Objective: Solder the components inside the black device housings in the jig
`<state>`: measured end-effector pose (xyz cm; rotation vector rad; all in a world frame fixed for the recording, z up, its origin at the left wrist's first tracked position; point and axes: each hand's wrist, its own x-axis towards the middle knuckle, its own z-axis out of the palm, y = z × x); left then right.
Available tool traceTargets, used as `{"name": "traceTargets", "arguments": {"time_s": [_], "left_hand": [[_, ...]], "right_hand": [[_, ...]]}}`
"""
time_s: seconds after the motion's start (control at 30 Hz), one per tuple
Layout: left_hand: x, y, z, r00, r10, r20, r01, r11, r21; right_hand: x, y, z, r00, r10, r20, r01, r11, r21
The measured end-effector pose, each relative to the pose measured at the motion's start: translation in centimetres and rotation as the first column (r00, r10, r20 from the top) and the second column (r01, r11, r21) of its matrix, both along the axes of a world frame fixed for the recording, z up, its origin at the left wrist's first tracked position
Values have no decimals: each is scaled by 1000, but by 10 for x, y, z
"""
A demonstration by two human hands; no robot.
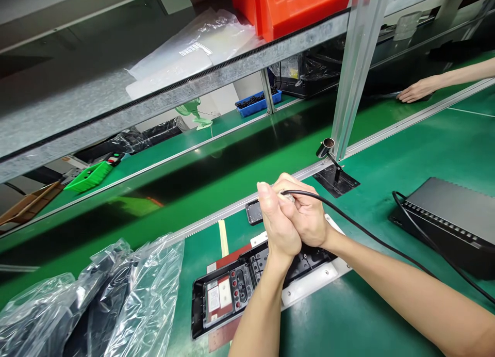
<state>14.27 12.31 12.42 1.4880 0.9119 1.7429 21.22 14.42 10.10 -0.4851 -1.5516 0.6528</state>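
My left hand (279, 223) and my right hand (309, 215) are pressed together above the bench, fingers closed round the end of a black cable (359, 220). A pale piece shows between the fingers where the cable goes in; most of it is hidden. Below the hands lies a long black plastic housing (199, 308) with a window, labels and red round parts at its left end. It rests in a white fixture (309, 289) with screws. Behind the hands sits a small black tray-like part (253, 212), partly covered.
Clear plastic bags with dark contents (127, 300) lie at left. A black box (448, 217) stands at right. A small black holder (336, 179) sits by the metal post (358, 63). Overhead is a shelf with a red bin (301, 11). Another person's hand (419, 90) reaches in at upper right.
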Motion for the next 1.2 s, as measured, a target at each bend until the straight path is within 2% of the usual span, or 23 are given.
{"name": "traceTargets", "arguments": {"time_s": [0.47, 0.7, 0.9, 1.2], "left_hand": [[-2, 0, -1, 1000, 16, 2, -16, 999, 36], [-2, 1, -3, 999, -24, 36, 22, 998, 60], [-1, 1, -3, 1000, -8, -15, 8, 999, 46], [-2, 0, -3, 1000, 21, -4, -21, 1000, 15]], "right_hand": [[0, -1, 0, 1000, 11, -11, -11, 1000, 12], [0, -1, 0, 1000, 28, -7, -28, 1000, 2], [0, 0, -1, 1000, 21, -11, -21, 1000, 8], [-1, 0, -2, 999, 30, -24, -30, 999, 24]]}}
